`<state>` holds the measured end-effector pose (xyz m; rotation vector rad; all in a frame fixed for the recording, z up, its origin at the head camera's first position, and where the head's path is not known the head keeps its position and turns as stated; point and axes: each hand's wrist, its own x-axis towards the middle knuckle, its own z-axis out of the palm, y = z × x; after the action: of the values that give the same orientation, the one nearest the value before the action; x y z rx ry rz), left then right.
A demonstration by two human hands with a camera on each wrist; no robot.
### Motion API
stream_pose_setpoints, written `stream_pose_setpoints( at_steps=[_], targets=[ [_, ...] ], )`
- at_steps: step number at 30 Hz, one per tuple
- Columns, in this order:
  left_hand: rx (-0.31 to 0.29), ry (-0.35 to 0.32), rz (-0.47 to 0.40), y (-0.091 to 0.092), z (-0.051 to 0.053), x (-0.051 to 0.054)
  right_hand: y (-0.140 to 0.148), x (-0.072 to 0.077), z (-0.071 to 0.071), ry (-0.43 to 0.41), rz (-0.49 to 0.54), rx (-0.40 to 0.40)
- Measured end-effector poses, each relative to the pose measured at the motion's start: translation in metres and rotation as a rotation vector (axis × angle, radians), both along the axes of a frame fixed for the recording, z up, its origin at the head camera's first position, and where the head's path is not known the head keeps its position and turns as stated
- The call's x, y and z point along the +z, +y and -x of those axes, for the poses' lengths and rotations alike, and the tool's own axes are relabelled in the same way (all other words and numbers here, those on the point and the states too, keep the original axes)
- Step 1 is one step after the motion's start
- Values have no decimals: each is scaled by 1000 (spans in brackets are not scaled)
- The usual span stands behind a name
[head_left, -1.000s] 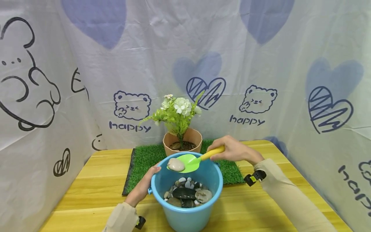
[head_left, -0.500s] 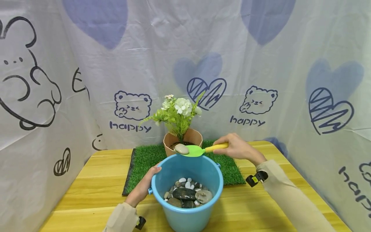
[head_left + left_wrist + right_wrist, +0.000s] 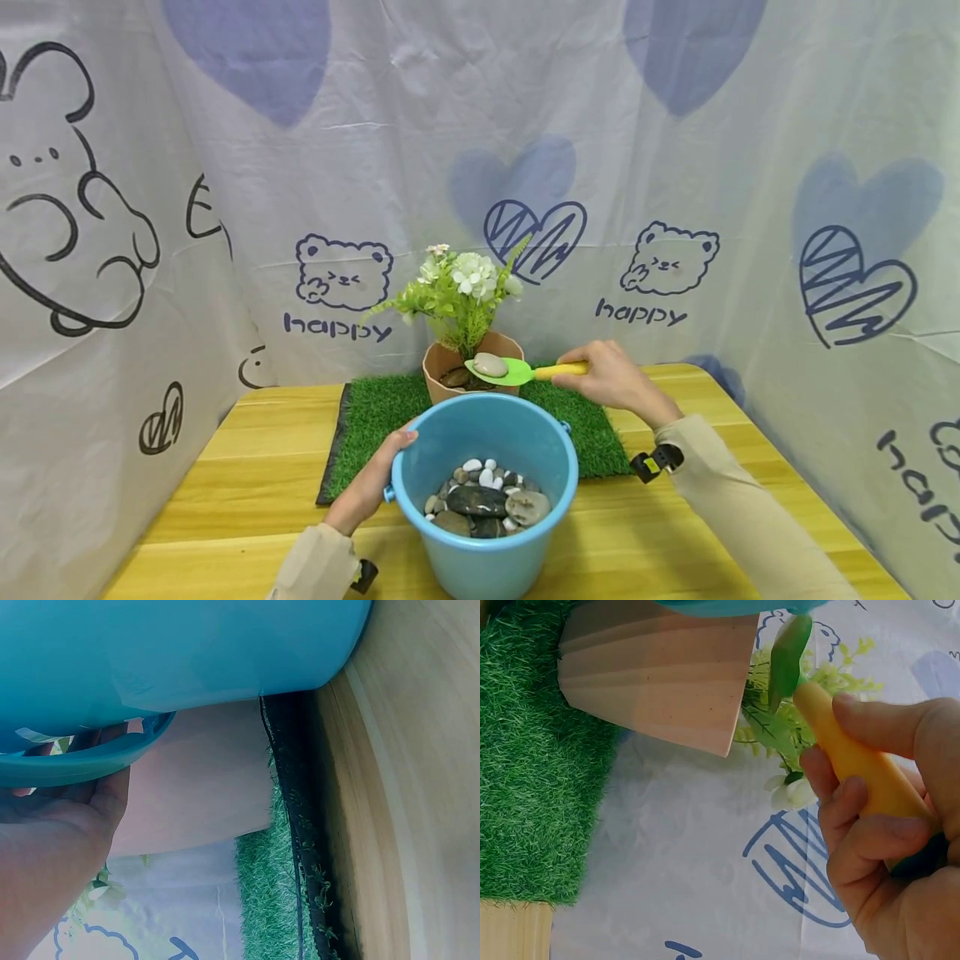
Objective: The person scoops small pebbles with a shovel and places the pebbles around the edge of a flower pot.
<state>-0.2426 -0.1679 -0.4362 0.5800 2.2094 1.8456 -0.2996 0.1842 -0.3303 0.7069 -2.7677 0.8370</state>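
My right hand (image 3: 611, 375) grips the yellow handle of a small trowel (image 3: 517, 372) with a green blade. On the blade lies a smooth pale stone (image 3: 491, 364), held over the soil of a pinkish flowerpot (image 3: 435, 379). In the right wrist view, fingers and thumb curl round the trowel's handle (image 3: 870, 776). At the left rim of a blue bucket (image 3: 487, 567), my left hand (image 3: 371, 483) holds on, thumb over the edge. The left wrist view has its fingers behind the bucket's handle (image 3: 82, 765), partly hidden. Wet stones (image 3: 477, 501) and small pebbles cover the bucket's bottom.
White flowers with green leaves (image 3: 468, 292) rise from the pot. Beneath the pot is an artificial grass mat (image 3: 375, 408) on a wooden table (image 3: 247, 483). Printed white cloth (image 3: 420, 158) hangs behind and at both sides. A brown stone (image 3: 454, 377) sits in the pot.
The trowel with the pale stone has moved from above the bucket, away from me, to above the flowerpot. My left hand has kept its place on the bucket.
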Motion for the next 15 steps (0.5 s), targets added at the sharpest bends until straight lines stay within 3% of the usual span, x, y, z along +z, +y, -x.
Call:
stream_pose_setpoints(
  at_steps=[11, 15],
  targets=[
    [14, 5, 3, 1, 0, 1, -15, -3, -2, 36, -48, -98],
    [13, 0, 4, 1, -1, 1, -20, -9, -2, 89, -76, -132]
  ],
)
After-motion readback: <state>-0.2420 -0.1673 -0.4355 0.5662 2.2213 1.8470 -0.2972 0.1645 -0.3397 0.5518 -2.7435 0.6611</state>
